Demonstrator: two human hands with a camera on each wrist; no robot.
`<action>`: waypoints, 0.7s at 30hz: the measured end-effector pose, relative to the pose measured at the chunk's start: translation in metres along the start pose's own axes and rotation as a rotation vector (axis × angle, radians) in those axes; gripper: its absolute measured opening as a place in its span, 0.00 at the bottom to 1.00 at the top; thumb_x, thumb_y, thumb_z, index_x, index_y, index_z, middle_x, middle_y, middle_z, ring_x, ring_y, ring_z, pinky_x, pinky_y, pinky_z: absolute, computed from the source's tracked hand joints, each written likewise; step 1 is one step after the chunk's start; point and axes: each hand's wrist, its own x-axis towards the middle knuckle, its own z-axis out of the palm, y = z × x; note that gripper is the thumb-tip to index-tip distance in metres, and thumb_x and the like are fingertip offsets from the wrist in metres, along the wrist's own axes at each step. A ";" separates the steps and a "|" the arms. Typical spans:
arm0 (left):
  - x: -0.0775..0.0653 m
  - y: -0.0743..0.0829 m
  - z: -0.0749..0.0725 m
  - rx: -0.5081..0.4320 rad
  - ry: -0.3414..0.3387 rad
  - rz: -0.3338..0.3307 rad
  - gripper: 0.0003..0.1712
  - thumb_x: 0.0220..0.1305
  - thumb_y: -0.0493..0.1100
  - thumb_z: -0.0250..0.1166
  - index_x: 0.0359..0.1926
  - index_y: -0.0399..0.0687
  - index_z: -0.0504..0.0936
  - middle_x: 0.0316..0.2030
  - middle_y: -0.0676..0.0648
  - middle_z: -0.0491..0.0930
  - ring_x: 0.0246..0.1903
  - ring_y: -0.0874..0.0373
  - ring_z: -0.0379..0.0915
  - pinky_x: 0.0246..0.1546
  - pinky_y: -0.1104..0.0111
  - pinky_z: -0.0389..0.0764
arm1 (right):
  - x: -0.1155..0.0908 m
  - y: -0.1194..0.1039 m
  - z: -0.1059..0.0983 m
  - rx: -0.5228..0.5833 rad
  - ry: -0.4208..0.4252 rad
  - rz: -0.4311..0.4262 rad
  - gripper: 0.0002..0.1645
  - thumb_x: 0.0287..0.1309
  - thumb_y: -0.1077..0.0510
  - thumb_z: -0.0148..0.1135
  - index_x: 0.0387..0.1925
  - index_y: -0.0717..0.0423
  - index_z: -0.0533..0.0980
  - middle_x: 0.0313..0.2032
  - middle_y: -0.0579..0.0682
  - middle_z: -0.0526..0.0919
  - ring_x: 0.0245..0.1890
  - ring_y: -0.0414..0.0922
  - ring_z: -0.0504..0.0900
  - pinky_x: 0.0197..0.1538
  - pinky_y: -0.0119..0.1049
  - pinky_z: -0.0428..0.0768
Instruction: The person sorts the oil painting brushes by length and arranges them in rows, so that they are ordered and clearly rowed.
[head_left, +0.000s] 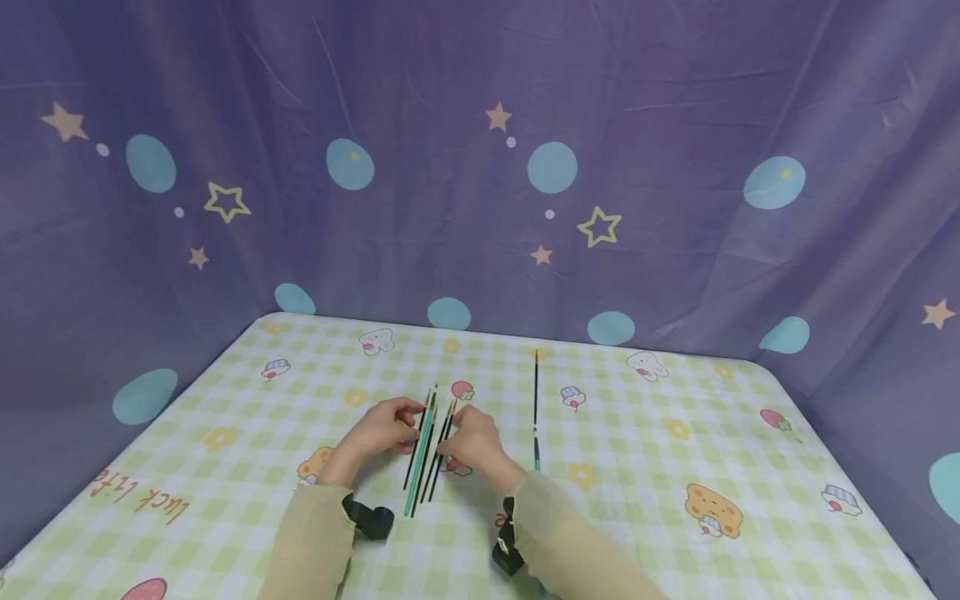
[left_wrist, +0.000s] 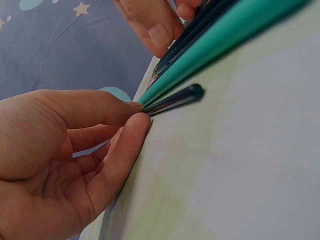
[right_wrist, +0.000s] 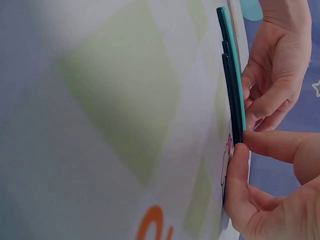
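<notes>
Several thin paintbrushes lie side by side on the table, their bristle ends toward the far side. My left hand (head_left: 378, 429) is at the left edge of the group, thumb and fingertip pinching a dark-handled paintbrush (left_wrist: 176, 100). Beside that one runs a teal-handled paintbrush (head_left: 417, 467). On the group's right edge, my right hand (head_left: 474, 437) pinches black-handled paintbrushes (right_wrist: 231, 90) between thumb and finger. In the right wrist view, the teal handle shows just behind the black ones.
To the right of my right hand, a black paintbrush (head_left: 536, 387) lies lengthwise. Nearer stands another in line with it, a teal-handled paintbrush (head_left: 537, 450), partly covered by my right sleeve (head_left: 562, 525). A green checked cloth (head_left: 630, 467) covers the table; a purple curtain (head_left: 420, 250) hangs behind.
</notes>
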 end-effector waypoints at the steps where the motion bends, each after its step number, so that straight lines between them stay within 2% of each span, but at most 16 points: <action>1: 0.000 0.000 0.000 -0.002 0.000 -0.001 0.23 0.51 0.28 0.60 0.52 0.33 0.72 0.29 0.44 0.67 0.20 0.58 0.70 0.22 0.68 0.80 | 0.000 0.000 0.001 -0.005 0.002 0.002 0.25 0.37 0.60 0.73 0.40 0.63 0.73 0.33 0.55 0.79 0.26 0.45 0.77 0.32 0.36 0.78; 4: 0.001 -0.001 0.000 0.000 -0.004 0.001 0.24 0.51 0.28 0.59 0.52 0.33 0.72 0.29 0.44 0.67 0.20 0.58 0.69 0.22 0.68 0.80 | 0.001 -0.001 0.002 -0.033 0.006 0.006 0.25 0.37 0.59 0.73 0.39 0.62 0.72 0.34 0.55 0.79 0.29 0.46 0.76 0.31 0.36 0.77; 10: 0.000 -0.001 0.000 0.000 -0.013 0.000 0.24 0.51 0.28 0.60 0.52 0.33 0.72 0.29 0.44 0.67 0.21 0.58 0.69 0.22 0.68 0.80 | 0.000 -0.003 0.002 -0.083 -0.007 0.010 0.24 0.35 0.59 0.74 0.37 0.60 0.72 0.32 0.53 0.79 0.27 0.45 0.76 0.27 0.34 0.76; 17: -0.002 0.000 -0.001 -0.015 -0.018 0.010 0.23 0.51 0.28 0.60 0.52 0.32 0.72 0.28 0.44 0.67 0.21 0.58 0.70 0.23 0.67 0.80 | -0.004 -0.006 -0.002 -0.073 -0.016 -0.011 0.25 0.32 0.63 0.73 0.36 0.62 0.72 0.31 0.54 0.78 0.28 0.47 0.76 0.29 0.36 0.77; 21: -0.003 0.001 -0.002 -0.016 -0.028 0.022 0.24 0.52 0.28 0.60 0.53 0.31 0.71 0.28 0.44 0.67 0.20 0.58 0.70 0.23 0.66 0.80 | -0.005 -0.008 -0.003 -0.062 -0.020 0.004 0.24 0.32 0.64 0.72 0.35 0.61 0.71 0.27 0.52 0.77 0.21 0.44 0.76 0.26 0.33 0.76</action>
